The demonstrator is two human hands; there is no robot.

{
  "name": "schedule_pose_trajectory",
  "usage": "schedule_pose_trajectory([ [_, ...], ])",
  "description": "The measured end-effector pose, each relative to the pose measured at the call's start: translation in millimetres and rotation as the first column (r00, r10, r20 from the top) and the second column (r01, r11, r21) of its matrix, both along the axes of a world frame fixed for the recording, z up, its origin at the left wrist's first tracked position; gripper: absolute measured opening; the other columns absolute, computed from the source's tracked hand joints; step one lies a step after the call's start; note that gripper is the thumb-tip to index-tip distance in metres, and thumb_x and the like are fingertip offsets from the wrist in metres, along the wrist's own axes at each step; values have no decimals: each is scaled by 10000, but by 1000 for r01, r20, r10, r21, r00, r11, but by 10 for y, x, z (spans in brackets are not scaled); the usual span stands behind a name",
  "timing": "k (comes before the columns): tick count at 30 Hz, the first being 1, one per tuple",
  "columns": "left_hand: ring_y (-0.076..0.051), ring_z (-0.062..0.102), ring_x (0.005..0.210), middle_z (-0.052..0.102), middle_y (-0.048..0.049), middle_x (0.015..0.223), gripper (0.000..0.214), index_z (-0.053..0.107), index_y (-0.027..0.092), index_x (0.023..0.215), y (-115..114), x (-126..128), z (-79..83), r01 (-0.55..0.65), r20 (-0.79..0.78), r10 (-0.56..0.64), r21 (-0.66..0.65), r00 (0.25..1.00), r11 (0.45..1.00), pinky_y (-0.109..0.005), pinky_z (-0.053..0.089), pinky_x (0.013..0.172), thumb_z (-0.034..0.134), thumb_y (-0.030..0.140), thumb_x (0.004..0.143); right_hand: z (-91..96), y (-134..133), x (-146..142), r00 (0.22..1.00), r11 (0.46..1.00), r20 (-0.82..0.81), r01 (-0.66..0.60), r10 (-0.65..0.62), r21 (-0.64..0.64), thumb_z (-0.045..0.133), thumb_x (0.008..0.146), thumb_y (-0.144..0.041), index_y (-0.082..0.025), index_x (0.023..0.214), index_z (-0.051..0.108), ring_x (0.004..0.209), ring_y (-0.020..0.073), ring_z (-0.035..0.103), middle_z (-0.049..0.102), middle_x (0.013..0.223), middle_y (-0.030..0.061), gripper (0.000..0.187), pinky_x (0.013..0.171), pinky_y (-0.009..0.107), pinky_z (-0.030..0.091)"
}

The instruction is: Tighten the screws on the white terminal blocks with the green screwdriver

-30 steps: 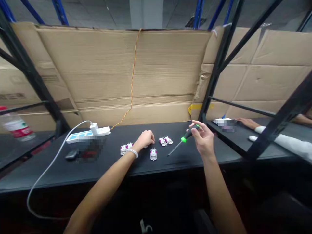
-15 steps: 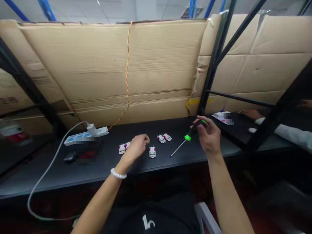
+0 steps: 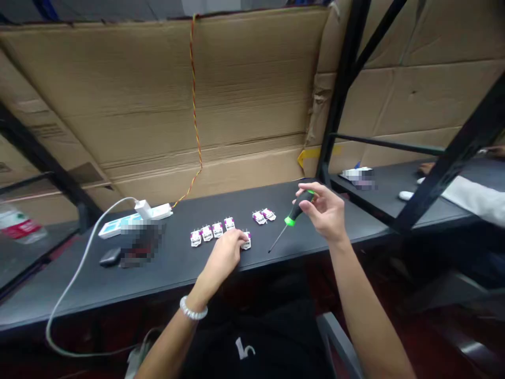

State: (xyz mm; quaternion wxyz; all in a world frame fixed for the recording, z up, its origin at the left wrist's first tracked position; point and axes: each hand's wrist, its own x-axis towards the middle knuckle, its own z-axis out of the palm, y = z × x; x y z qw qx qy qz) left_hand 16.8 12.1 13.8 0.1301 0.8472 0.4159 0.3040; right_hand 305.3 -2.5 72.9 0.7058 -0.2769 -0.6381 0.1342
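My right hand (image 3: 325, 210) grips the black and green handle of a screwdriver (image 3: 294, 215). Its thin metal shaft slants down to the left, the tip just above or on the tabletop. Closed fingers of my left hand (image 3: 225, 255) are at the left side of a small white and purple part with metal pins (image 3: 246, 241), partly covering it. Behind that hand, several similar white and purple parts (image 3: 206, 233) lie in a row. Two more of these parts (image 3: 264, 216) sit together farther right, between my hands.
On the left of the black table (image 3: 165, 263) lie a white power strip (image 3: 130, 223) with a cabled plug, and a dark object (image 3: 111, 257). Cardboard (image 3: 252, 95) walls the back. A black metal post (image 3: 339, 105) stands right; beyond it is another person's sleeve (image 3: 473, 197).
My left hand has moved right from the row of parts to the single part, uncovering more of the row. The screwdriver stays in my right hand. The camera view has tilted down somewhat.
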Motion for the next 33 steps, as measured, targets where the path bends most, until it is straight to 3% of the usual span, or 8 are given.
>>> schedule_pose_trajectory([
  [12,-220,663,908,707,-52,960,220,612,197,968,-86,107,-80,30,-46,-25,121,999,992,-340,536,849,466,39,1010,7,-30,-8,1000,999,11,-27,27,19,869,878,-403,-289,1179,805,809,177,719,727,976,36,329,723,310,609],
  [21,-239,663,924,741,-57,982,293,669,191,1048,-91,81,-49,141,-303,-39,323,952,936,-365,513,851,468,-17,997,-1,-49,-89,999,999,30,-34,34,-4,861,889,-356,-297,1216,794,852,174,721,719,1000,30,339,754,304,608],
  [26,-260,665,947,744,-77,997,319,680,185,1064,-111,101,1,163,-367,-38,317,929,934,-391,521,866,461,-33,983,-5,-60,-123,998,999,45,-42,42,-10,867,884,-332,-297,1218,794,876,179,726,723,1023,34,344,787,316,612],
  [33,-264,665,979,750,-86,1040,339,676,187,1082,-122,106,-28,176,-337,-75,280,938,944,-397,531,894,445,-40,980,1,-58,-139,997,999,62,-40,40,-9,862,887,-333,-289,1222,789,896,185,727,718,1020,36,345,787,315,612],
])
